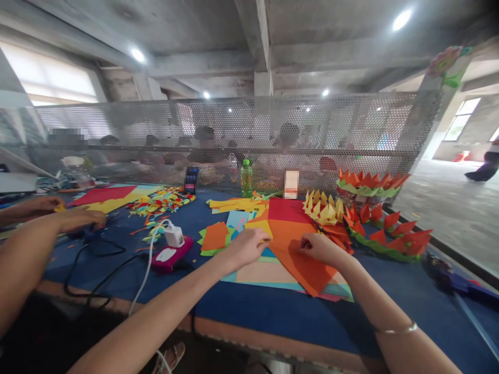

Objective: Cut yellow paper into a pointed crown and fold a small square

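Observation:
My left hand [249,245] is closed at the edge of a small piece of yellow paper [262,226], thumb and fingers pressed together on it. To its right, my right hand [316,246] is curled over a large sheet of orange paper [302,267], and its fingertips hide whatever they may pinch. The orange sheet lies askew on a stack of pastel paper [257,274]. A red sheet [288,212] is just beyond it. Left of my left hand sit small orange and green paper squares [215,238].
Pointed paper crowns [384,234] stand at the right, near a blue glue gun [456,278]. A magenta power strip [171,254] with a white charger [173,235], paper scraps [161,202] and a green bottle [246,179] are also on the table. A co-worker's hands [81,218] are at left.

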`<state>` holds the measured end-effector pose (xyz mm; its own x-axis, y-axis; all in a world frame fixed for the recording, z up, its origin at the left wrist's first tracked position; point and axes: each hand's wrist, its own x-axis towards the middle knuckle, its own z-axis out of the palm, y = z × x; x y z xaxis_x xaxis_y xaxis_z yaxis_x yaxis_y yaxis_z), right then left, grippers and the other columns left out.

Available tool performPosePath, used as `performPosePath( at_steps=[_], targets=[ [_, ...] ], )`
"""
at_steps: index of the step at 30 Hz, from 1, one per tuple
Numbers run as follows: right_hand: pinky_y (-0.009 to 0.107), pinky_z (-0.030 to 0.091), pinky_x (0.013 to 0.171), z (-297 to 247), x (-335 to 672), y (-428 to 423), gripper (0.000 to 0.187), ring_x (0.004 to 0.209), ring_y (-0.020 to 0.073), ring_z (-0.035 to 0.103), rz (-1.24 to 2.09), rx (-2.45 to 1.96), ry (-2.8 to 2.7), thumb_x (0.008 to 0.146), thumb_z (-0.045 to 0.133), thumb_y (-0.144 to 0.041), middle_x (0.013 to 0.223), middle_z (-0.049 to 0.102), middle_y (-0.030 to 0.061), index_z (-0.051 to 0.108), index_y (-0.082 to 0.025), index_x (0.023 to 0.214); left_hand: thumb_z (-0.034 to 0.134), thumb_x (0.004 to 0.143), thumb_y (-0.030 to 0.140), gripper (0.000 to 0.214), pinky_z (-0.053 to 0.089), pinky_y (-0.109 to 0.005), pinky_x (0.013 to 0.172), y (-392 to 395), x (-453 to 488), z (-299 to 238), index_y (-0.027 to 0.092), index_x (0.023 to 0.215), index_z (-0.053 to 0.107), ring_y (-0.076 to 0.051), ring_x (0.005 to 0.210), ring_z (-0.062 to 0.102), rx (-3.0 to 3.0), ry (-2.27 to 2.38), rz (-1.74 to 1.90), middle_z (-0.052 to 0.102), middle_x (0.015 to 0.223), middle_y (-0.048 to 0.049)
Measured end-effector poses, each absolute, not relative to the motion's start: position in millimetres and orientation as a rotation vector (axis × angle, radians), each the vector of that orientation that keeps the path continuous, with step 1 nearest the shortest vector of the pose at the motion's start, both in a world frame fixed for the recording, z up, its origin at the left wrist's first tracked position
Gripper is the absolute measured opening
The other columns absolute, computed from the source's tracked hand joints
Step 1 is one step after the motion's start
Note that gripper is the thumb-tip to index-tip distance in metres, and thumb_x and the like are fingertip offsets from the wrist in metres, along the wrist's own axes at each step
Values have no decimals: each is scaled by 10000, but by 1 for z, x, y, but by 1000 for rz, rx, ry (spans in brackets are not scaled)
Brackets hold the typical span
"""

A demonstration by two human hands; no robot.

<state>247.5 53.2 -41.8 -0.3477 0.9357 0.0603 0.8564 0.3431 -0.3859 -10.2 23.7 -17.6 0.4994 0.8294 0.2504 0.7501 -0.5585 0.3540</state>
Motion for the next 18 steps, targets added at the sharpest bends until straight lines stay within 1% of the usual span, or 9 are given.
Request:
performPosePath(
  at_steps=[2, 3, 4, 5, 7, 9, 10, 14, 18],
  targets=[
    [226, 403, 628, -40, 246, 51, 82, 757, 181, 656, 407, -1620, -2333, 788, 647, -231, 840, 729, 64, 677, -172, 835, 515, 904, 196, 293, 425, -371, 997, 44, -23, -25, 144, 1150, 665, -276, 1199, 576, 2634, 1544, 528, 634, 1277, -141],
    [226, 402, 627, -40, 246, 51, 84, 762, 181, 657, 403, -1625, -2331, 788, 649, -232, 847, 730, 64, 677, -173, 841, 546, 895, 225, 343, 415, -375, 1007, 51, -28, -27, 138, 1218, 620, -287, 1242, 542, 2666, 1558, 482, 568, 1362, -160],
    [226, 400, 626, -39, 245, 50, 88, 768, 182, 658, 401, -1628, -2330, 789, 652, -232, 853, 732, 63, 677, -172, 847, 569, 893, 277, 399, 413, -381, 1002, 56, -33, -28, 131, 1264, 582, -301, 1262, 522, 2701, 1531, 441, 528, 1399, -181],
    [225, 399, 624, -39, 245, 50, 90, 773, 182, 660, 400, -1631, -2328, 790, 655, -232, 857, 733, 64, 676, -169, 852, 559, 902, 307, 377, 439, -376, 953, 59, -36, -29, 139, 1238, 592, -301, 1203, 568, 2693, 1534, 388, 579, 1339, -180],
    [224, 398, 620, -38, 245, 49, 95, 778, 184, 664, 397, -1635, -2327, 796, 659, -236, 859, 736, 65, 673, -166, 858, 523, 922, 340, 271, 471, -337, 828, 61, -39, -27, 166, 1083, 655, -281, 1019, 655, 2671, 1524, 319, 701, 1102, -145],
    [227, 392, 615, -39, 245, 50, 95, 775, 187, 664, 390, -1639, -2330, 796, 668, -248, 852, 736, 63, 671, -168, 848, 478, 937, 320, 242, 454, -299, 730, 59, -39, -25, 185, 913, 678, -252, 856, 676, 2662, 1515, 330, 722, 874, -102],
    [230, 388, 612, -39, 245, 50, 96, 774, 190, 664, 385, -1641, -2332, 796, 672, -255, 849, 735, 62, 671, -171, 840, 457, 940, 302, 259, 437, -287, 699, 58, -39, -23, 190, 860, 676, -241, 805, 671, 2666, 1506, 355, 711, 810, -89],
    [232, 379, 620, -40, 246, 52, 103, 788, 191, 660, 367, -1638, -2334, 797, 675, -275, 857, 734, 54, 672, -180, 837, 413, 939, 267, 310, 381, -264, 631, 56, -40, -22, 201, 779, 670, -203, 686, 635, 2664, 1495, 429, 684, 718, -64],
    [226, 382, 626, -39, 245, 51, 106, 785, 185, 659, 360, -1642, -2332, 791, 677, -266, 861, 734, 54, 680, -178, 850, 501, 898, 342, 260, 376, -263, 618, 57, -40, -23, 202, 794, 694, -212, 691, 635, 2670, 1481, 442, 703, 747, -74]
  ],
)
